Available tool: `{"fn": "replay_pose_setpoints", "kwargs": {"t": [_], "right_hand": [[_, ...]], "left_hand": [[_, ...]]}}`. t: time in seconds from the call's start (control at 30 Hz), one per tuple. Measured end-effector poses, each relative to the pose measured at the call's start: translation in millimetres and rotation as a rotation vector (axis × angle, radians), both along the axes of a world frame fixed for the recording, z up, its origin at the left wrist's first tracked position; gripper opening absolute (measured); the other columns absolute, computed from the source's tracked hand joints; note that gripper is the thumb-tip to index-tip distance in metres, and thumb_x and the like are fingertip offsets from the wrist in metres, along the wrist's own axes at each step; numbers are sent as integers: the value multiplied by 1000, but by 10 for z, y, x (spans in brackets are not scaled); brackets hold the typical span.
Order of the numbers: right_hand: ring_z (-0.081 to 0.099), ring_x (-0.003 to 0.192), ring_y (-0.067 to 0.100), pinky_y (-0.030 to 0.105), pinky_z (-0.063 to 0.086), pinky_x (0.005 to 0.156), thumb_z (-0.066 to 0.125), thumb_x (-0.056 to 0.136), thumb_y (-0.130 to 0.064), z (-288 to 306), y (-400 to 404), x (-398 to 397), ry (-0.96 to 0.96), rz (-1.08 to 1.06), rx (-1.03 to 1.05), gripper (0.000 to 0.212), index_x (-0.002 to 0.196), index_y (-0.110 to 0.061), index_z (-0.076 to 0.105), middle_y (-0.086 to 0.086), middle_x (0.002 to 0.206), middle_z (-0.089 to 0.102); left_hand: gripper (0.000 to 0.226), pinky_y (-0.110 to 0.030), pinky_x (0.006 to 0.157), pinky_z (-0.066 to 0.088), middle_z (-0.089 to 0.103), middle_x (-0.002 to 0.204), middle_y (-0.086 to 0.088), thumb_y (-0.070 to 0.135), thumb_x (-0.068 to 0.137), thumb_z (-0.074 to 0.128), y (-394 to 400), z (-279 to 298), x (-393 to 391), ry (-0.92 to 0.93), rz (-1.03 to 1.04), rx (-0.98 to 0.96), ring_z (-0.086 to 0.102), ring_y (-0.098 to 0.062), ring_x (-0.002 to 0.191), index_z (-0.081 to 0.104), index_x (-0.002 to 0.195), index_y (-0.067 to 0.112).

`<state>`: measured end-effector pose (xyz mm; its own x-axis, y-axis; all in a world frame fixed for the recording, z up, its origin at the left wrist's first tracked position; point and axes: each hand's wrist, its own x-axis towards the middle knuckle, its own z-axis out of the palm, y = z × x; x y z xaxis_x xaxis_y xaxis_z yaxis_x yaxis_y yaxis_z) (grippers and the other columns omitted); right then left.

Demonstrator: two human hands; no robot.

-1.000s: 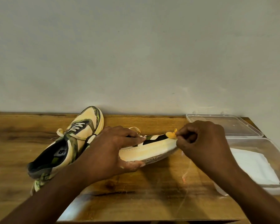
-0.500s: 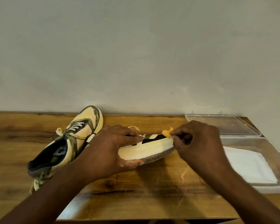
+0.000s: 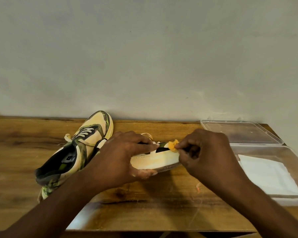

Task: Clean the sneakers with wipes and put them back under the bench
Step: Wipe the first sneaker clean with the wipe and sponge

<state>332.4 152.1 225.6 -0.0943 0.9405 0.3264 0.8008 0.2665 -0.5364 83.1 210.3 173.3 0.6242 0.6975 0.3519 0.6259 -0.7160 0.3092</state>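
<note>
A person's left hand grips one sneaker at mid-bench, fingers curled over its top and thumb tucked under the sole, holding it tilted on its side with the pale sidewall facing the camera. The right hand pinches a small wad of wipe, stained orange-yellow, between thumb and fingertips and presses it against the shoe's upper at the toe end, where a black panel meets the cream sidewall. The second sneaker, cream and yellow-green with dark trim and white laces, lies just beside the left wrist toward the bench's left side, its toe pointing at the back edge by the wall and its heel toward the front edge; whether the two shoes touch is hidden by the hand. Both sneakers sit on top of the wooden bench. At the back right corner lies one clear plastic lid, and in front of it, along the right edge, one clear plastic box holds a flat stack of white wipes; how many sheets cannot be told. A small orange smear marks the wood near the right wrist. A plain pale wall rises behind the bench.
</note>
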Motion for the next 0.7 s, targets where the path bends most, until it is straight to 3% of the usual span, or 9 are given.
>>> {"fn": "replay_pose_setpoints", "kwargs": {"t": [0.27,0.47,0.6,0.7], "right_hand": [[65,62,-3,10,48,55,87,71,-7,132,52,349,93,-73,-155,20,71,-25,81,-25,64,68],[64,55,1,10,46,51,87,72,-9,64,69,351,179,-110,-119,17,75,-25,81,-19,63,70],[68,59,5,17,55,55,86,75,-7,15,70,356,265,-127,-158,21,83,-26,82,-12,67,73],[69,62,11,35,64,62,84,79,-6,-23,57,384,317,-121,-183,25,93,-27,82,-9,70,74]], "left_hand": [[65,-50,105,44,64,140,13,64,84,76,-30,-57,96,67,-118,174,59,-14,128,63,142,36],[60,-53,115,36,57,151,10,50,93,66,1,-45,180,72,-34,211,50,-16,142,56,149,31],[55,-56,111,42,56,152,11,37,95,56,70,-27,192,86,55,174,51,-18,141,56,149,32],[55,-56,107,48,59,150,8,26,92,61,122,-28,214,64,50,156,55,-21,139,60,147,28]]}}
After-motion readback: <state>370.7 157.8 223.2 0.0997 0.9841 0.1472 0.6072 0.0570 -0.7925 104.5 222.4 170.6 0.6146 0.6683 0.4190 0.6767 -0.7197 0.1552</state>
